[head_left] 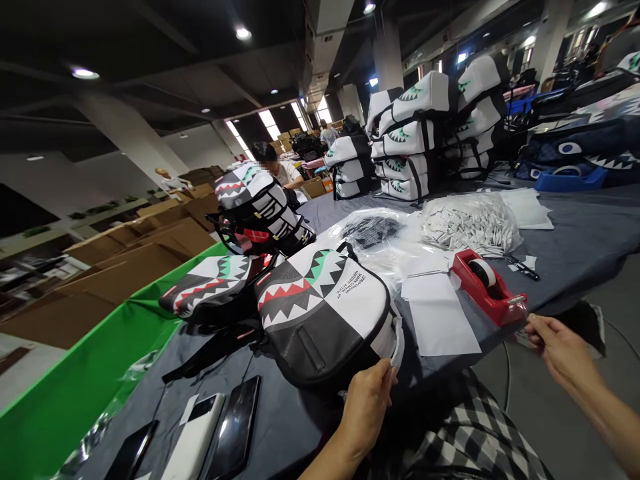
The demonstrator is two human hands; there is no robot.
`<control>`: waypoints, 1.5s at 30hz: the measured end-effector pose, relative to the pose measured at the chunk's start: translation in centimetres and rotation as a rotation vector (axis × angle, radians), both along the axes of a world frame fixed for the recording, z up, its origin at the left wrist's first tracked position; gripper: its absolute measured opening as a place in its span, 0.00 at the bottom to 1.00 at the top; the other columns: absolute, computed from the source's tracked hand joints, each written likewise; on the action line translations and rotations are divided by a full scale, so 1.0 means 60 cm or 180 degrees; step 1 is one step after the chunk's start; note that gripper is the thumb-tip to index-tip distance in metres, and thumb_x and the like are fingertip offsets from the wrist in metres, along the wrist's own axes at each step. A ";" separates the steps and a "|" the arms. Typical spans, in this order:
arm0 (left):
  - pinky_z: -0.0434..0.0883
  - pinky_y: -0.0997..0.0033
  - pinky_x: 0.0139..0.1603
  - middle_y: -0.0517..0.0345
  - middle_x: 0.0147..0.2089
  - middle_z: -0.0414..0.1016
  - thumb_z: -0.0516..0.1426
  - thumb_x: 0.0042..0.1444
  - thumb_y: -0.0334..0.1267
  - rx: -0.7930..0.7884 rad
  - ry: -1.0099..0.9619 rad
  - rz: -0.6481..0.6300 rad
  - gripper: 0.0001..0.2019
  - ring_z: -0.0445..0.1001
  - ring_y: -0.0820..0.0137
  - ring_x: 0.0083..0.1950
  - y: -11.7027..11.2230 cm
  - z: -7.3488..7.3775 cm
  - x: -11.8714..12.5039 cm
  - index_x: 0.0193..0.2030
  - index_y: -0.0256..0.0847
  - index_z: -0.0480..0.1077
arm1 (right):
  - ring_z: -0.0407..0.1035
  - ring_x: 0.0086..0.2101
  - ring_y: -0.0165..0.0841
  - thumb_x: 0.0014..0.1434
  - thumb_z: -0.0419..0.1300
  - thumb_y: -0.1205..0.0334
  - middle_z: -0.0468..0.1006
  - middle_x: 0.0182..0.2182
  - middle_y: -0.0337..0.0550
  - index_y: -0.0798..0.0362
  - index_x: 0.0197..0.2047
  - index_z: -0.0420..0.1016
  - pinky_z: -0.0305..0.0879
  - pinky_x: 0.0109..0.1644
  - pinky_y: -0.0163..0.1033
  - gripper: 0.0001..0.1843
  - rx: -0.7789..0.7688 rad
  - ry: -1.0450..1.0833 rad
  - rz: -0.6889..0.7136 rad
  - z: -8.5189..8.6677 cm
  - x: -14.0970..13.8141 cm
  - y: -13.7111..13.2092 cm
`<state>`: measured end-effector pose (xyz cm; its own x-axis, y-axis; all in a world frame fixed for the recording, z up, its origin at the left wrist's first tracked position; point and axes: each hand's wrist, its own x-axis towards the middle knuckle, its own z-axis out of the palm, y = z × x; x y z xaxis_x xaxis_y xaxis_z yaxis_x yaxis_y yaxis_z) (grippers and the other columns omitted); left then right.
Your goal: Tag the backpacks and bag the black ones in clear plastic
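Head view: checkered shark-mouth backpack [325,320] lies at the near edge of the bench [295,427]. Left hand [367,403] pinches the backpack at its white-edged right side. Right hand [560,347]: thumb and forefinger pressed together, just beside the cutter end of the red tape dispenser [500,305], near the bench's near edge; cannot tell whether tape sits between them. White paper [443,323] between backpack and dispenser. Phones [234,430] toward the near left corner.

Looks like matt cloth on the table [585,223], smooth leather-like panels on the backpack [323,317]. Shows glossy plastic on the tape dispenser [493,300], matt paper sheets [440,323].
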<state>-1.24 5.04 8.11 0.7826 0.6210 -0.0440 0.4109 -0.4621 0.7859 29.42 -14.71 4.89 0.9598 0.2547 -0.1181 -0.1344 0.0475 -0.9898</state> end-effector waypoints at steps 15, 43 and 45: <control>0.57 0.76 0.27 0.64 0.26 0.70 0.72 0.36 0.60 -0.0386 0.0400 0.0184 0.29 0.63 0.74 0.29 -0.009 0.040 -0.010 0.35 0.37 0.77 | 0.53 0.21 0.24 0.38 0.76 0.32 0.60 0.19 0.31 0.51 0.26 0.66 0.52 0.24 0.31 0.35 0.1115 0.1491 0.1951 -0.045 -0.350 0.164; 0.77 0.64 0.54 0.48 0.60 0.75 0.56 0.66 0.40 0.0089 -0.0372 0.0076 0.12 0.80 0.63 0.49 -0.014 0.014 -0.007 0.38 0.39 0.80 | 0.47 0.14 0.17 0.32 0.79 0.36 0.66 0.17 0.29 0.53 0.31 0.68 0.37 0.17 0.25 0.36 0.0553 0.2227 0.2429 -0.046 -0.333 0.170; 0.76 0.64 0.56 0.48 0.60 0.75 0.57 0.66 0.40 0.0151 -0.0418 0.0072 0.11 0.79 0.61 0.52 -0.014 0.010 -0.006 0.38 0.39 0.80 | 0.44 0.14 0.16 0.41 0.76 0.36 0.66 0.17 0.29 0.52 0.33 0.69 0.37 0.16 0.24 0.32 0.0699 0.2372 0.2624 -0.039 -0.332 0.151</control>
